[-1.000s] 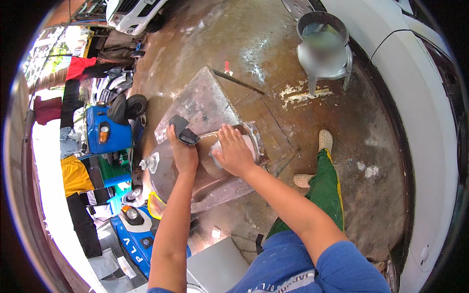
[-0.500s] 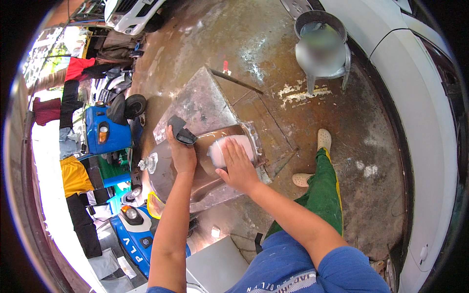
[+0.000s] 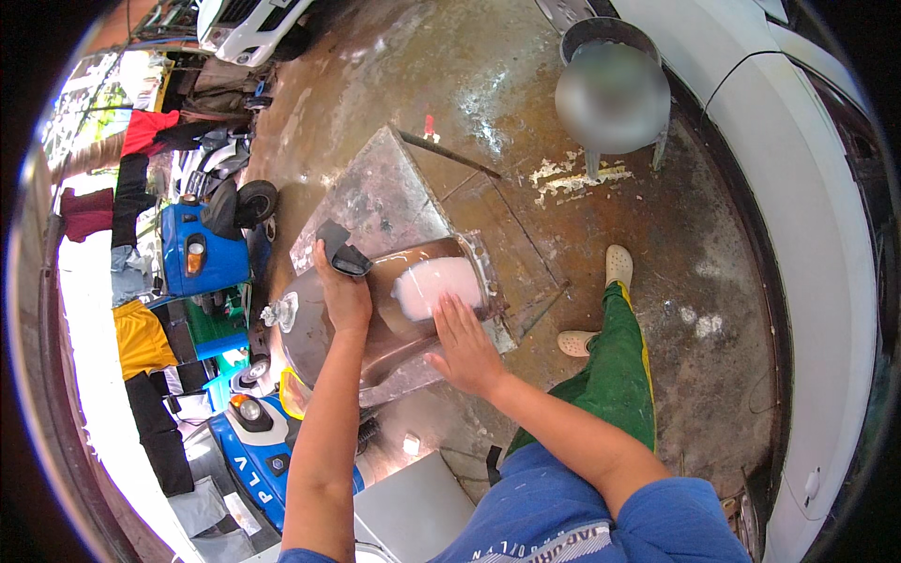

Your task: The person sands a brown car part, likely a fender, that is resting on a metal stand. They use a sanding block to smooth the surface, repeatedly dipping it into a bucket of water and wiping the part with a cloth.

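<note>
A brown, rounded metal tank-like part (image 3: 324, 328) lies in front of me on a grey metal sheet (image 3: 375, 192). A pale pink-white filler patch (image 3: 439, 284) covers part of its upper side. My left hand (image 3: 343, 291) rests on the part's top and holds a small black block (image 3: 340, 251). My right hand (image 3: 465, 347) lies flat with fingers spread on the part, its fingertips at the lower edge of the pale patch. My green trouser leg and pale shoes (image 3: 615, 267) stand to the right.
A white car body (image 3: 798, 188) curves along the right side. A grey stool-like stand (image 3: 610, 84) is at the top. Blue scooters (image 3: 202, 249) and hanging clothes crowd the left. A grey box (image 3: 413, 507) sits near my knees on the wet brown floor.
My right hand has slid down from over the pale patch to its lower edge, uncovering the patch. My left hand has stayed on the part with the black block.
</note>
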Demonstrator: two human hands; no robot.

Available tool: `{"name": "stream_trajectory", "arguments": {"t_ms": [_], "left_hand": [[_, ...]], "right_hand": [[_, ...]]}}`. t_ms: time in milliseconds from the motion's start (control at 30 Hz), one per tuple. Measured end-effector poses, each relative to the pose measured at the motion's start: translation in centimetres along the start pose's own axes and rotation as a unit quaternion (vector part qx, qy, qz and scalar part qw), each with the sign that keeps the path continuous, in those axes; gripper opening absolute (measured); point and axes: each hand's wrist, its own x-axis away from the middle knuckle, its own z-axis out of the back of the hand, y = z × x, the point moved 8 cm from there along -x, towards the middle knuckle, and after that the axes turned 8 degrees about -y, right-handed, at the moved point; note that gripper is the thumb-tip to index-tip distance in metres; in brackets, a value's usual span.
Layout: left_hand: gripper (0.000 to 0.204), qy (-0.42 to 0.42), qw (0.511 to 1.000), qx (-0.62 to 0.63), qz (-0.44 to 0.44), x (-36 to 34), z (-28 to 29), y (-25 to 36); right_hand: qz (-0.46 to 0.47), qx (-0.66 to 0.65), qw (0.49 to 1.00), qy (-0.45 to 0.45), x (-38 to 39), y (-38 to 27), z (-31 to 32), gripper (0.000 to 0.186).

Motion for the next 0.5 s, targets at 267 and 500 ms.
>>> {"name": "stream_trajectory", "arguments": {"t_ms": [267,500], "left_hand": [[0.079,-0.004,1.0,0.009,0.006,0.0,0.1,0.0],[0.078,-0.012,0.999,0.03,0.012,0.0,0.0,-0.5]], "right_hand": [[-0.006,0.007,1.0,-0.014,2.7,-0.1,-1.1,0.084],[-0.021,-0.043,0.999,-0.014,5.7,-0.5,-2.0,0.082]]}}
